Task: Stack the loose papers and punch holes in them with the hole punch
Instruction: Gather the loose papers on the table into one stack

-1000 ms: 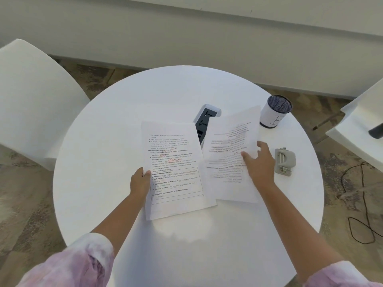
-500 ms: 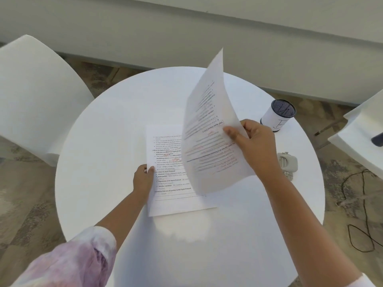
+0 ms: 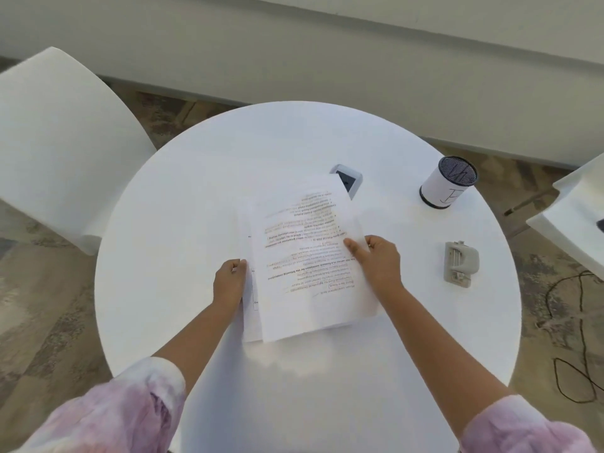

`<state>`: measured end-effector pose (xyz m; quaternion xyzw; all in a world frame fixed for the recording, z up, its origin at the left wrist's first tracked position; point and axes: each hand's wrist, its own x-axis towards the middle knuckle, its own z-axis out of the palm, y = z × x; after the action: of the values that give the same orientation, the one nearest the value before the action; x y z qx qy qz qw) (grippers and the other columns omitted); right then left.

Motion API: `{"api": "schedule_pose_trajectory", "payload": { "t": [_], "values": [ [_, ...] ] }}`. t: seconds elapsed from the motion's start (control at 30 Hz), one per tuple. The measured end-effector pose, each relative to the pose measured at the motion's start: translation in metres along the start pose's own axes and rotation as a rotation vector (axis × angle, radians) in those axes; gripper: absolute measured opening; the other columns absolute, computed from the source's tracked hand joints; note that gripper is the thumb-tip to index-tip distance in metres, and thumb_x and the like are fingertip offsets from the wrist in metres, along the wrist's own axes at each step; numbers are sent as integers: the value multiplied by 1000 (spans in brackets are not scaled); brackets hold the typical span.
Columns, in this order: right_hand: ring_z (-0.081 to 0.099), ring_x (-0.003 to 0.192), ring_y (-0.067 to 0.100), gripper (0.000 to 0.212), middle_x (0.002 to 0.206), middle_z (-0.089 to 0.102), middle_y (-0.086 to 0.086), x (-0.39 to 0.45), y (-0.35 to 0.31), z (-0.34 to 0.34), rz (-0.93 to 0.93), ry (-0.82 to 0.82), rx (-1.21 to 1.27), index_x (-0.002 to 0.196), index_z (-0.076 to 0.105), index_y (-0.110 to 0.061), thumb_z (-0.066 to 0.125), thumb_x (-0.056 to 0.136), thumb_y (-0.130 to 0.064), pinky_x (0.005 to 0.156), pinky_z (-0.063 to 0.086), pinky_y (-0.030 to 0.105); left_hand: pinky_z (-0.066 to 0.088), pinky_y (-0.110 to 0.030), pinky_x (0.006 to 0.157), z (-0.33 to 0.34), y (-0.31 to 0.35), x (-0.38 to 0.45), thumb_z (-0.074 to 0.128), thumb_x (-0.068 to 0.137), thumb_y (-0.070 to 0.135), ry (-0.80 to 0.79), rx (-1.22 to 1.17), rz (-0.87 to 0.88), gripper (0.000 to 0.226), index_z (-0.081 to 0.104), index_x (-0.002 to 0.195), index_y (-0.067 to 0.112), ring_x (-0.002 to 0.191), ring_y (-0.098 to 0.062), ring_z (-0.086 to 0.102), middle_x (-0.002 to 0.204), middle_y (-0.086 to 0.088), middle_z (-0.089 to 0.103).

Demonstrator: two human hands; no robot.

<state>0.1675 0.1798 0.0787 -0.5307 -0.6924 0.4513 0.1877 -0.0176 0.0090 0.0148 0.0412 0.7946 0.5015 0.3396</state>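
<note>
Two printed sheets lie one over the other at the middle of the round white table (image 3: 196,191). The top sheet (image 3: 310,256) is upside down to me and slightly askew; the bottom sheet (image 3: 251,322) shows only as a strip along its left side. My right hand (image 3: 379,266) pinches the top sheet's right edge, thumb on the print. My left hand (image 3: 230,282) holds the bottom sheet's left edge. The grey hole punch (image 3: 461,261) rests on the table to the right of my right hand, apart from it.
A white mesh pen cup (image 3: 449,181) stands at the back right of the table. A grey power outlet (image 3: 348,179) peeks out behind the papers. White chairs stand at left (image 3: 62,142) and right (image 3: 578,217). Black cable (image 3: 581,338) lies on the floor.
My right hand lifted the right-hand sheet off the table, swung it leftward, and laid it onto the left sheet. My left hand stayed on the left sheet's edge.
</note>
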Motion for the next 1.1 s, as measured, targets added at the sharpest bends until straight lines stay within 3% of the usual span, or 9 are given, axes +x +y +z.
{"api": "schedule_pose_trajectory", "payload": {
  "t": [0.1,0.3,0.43,0.53,0.67,0.77,0.97,1.03,1.1],
  "values": [
    [63,101,29,49,110,68,15,3,20,10,53,-24,-100,105,63,-2,62,83,-46,86,49,37,37,-30,73,3,0,0,44,96,29,-4,-7,-22,20,55,94,12,70,-20,42,76,-2,49],
    [58,108,29,52,114,64,11,-3,37,22,60,-76,-260,113,56,-6,52,87,-52,84,45,36,32,-29,63,4,-3,3,46,95,31,5,20,-45,21,52,93,11,63,-17,35,72,-1,42],
    [58,106,27,50,112,62,6,-5,42,30,67,-112,-302,116,52,-10,48,89,-52,77,44,32,41,-32,70,5,-1,1,51,93,29,-6,29,-46,25,55,104,6,81,-24,47,85,-3,54],
    [57,107,25,51,117,60,5,-8,45,36,103,-123,-259,121,49,-13,49,88,-52,81,45,32,45,-44,93,6,2,0,55,91,22,-14,63,-39,29,54,114,3,108,-34,56,117,-14,60],
    [58,105,23,48,114,60,4,-10,51,37,126,-106,-225,120,49,-15,51,88,-50,82,45,31,46,-46,97,4,3,-3,55,89,7,-54,32,-3,22,55,111,4,107,-33,59,116,-18,62],
    [57,102,22,41,104,55,2,-10,56,33,117,-66,-183,118,51,-15,56,88,-41,79,42,28,49,-46,92,3,4,-6,53,91,6,-78,-6,6,18,56,108,5,95,-32,62,109,-21,65],
    [54,111,20,48,123,55,7,-6,53,22,144,-76,-69,130,44,-10,56,90,-35,88,40,24,47,-27,65,7,14,-20,51,92,8,-192,-52,84,16,56,108,7,71,-20,59,87,-10,64],
    [55,102,17,41,121,59,6,-3,46,17,145,-73,-16,129,45,-12,52,93,-29,79,42,19,47,-21,60,8,19,-23,52,92,7,-205,-62,123,13,57,104,8,63,-11,60,79,-7,64],
    [58,101,19,33,119,61,8,0,36,11,115,-42,44,125,46,-12,48,94,-21,83,47,27,41,-10,47,9,29,-25,51,92,6,-193,-77,181,10,58,99,9,49,2,55,71,0,63]
  ]
}}
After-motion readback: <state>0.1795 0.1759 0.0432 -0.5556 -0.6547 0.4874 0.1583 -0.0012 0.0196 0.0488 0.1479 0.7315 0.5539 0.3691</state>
